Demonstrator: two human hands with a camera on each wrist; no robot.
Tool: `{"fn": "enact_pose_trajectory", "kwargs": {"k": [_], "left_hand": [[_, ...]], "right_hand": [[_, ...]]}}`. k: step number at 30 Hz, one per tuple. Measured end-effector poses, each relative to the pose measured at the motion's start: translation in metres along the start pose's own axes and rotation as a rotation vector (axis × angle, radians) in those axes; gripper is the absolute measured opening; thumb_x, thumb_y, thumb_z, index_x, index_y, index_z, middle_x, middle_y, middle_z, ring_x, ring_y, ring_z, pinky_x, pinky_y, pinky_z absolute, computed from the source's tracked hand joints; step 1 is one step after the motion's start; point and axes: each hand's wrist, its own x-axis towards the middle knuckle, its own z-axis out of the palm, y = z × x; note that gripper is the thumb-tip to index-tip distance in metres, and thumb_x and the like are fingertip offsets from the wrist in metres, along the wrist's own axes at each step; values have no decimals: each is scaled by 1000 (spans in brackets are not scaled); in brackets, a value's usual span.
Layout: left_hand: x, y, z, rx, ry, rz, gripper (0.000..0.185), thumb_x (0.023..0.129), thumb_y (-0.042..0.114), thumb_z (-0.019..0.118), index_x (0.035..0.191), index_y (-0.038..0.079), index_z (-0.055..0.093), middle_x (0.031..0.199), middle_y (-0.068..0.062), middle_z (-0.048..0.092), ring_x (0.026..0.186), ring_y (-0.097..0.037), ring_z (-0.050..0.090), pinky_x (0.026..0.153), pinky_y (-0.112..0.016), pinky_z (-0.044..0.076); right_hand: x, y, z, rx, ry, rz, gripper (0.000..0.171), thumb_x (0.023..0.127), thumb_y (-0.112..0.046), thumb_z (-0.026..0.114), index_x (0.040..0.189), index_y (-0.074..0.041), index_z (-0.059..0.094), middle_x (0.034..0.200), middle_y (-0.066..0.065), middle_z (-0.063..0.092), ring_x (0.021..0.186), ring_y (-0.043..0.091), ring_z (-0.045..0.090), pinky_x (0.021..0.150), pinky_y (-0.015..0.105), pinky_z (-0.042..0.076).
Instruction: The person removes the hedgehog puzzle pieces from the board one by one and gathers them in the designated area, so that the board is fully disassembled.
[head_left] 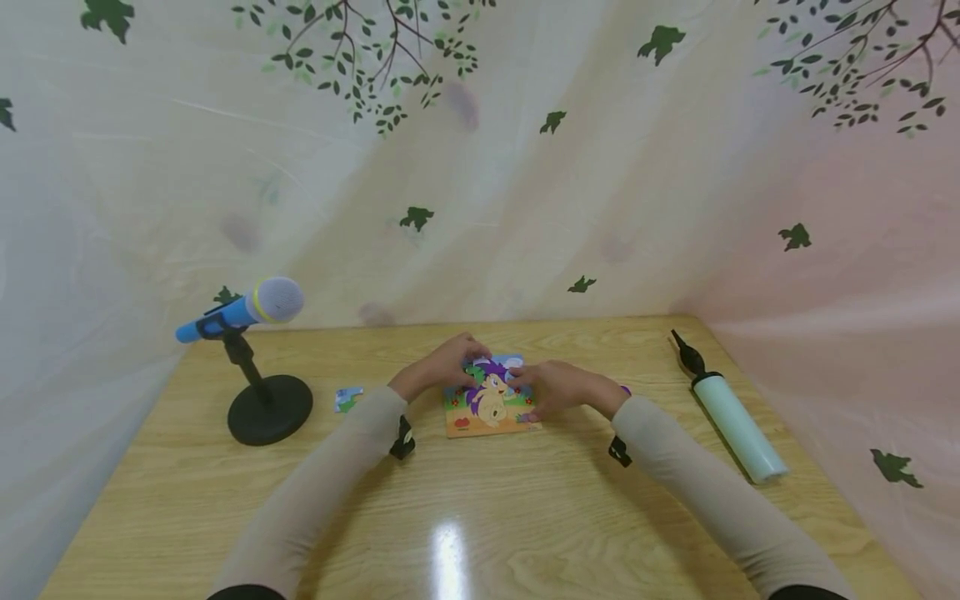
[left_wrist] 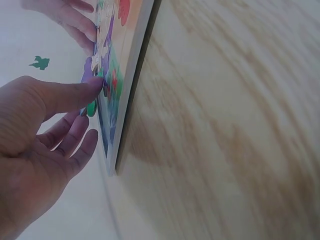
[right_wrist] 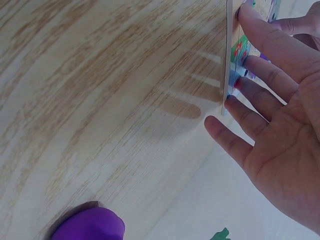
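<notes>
The puzzle board (head_left: 491, 402) lies flat mid-table, between my hands. My left hand (head_left: 442, 367) rests on its far-left corner, fingers loose, thumb pressing a piece. My right hand (head_left: 558, 388) lies flat along its right edge. I judge it light, stiff, thin; lift by the edges.

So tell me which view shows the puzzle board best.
The head view: the whole puzzle board and its pony picture lie flat between both hands. The left wrist view and right wrist view catch only its edge, steeply angled.
</notes>
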Motion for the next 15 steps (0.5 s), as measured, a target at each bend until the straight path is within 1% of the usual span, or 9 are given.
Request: {"fn": "enact_pose_trajectory", "kwargs": {"k": [2, 5, 8, 11, 15], "left_hand": [[0, 1, 0, 14, 1, 3, 49, 87, 6, 78, 134, 4, 64, 124, -12, 58, 122, -31, 60, 107, -43, 49], [0, 1, -1, 31, 4, 10, 49, 87, 2, 76, 134, 4, 64, 124, -13, 59, 121, -31, 59, 107, -43, 49], [0, 1, -1, 48, 10, 19, 48, 87, 0, 75, 134, 5, 64, 124, -13, 59, 120, -31, 59, 106, -43, 50], [0, 1, 0, 50, 20, 26, 48, 87, -3, 73, 133, 5, 65, 123, -13, 60, 119, -30, 60, 106, -42, 50], [-1, -1, 0, 59, 46, 59, 46, 87, -5, 71, 132, 4, 66, 120, -13, 61, 116, -30, 60, 104, -42, 52]], "right_hand": [[-1, 0, -1, -1, 1, -12, 70, 89, -44, 77, 146, -9, 56, 158, 22, 41, 141, 49, 43, 114, 60, 39], [-2, -2, -1, 0, -1, -10, 69, 90, -42, 77, 146, -8, 56, 159, 22, 40, 141, 49, 43, 114, 59, 39], [-2, -5, -1, 21, -12, 27, 67, 89, -34, 79, 146, -6, 55, 160, 22, 38, 144, 47, 39, 117, 59, 35], [0, -3, 0, 16, -12, 44, 67, 89, -33, 79, 146, -6, 55, 160, 21, 37, 145, 45, 39, 118, 59, 34], [0, -3, 1, 7, -10, 44, 68, 89, -33, 80, 146, -6, 55, 160, 21, 37, 145, 46, 39, 117, 59, 35]]}}
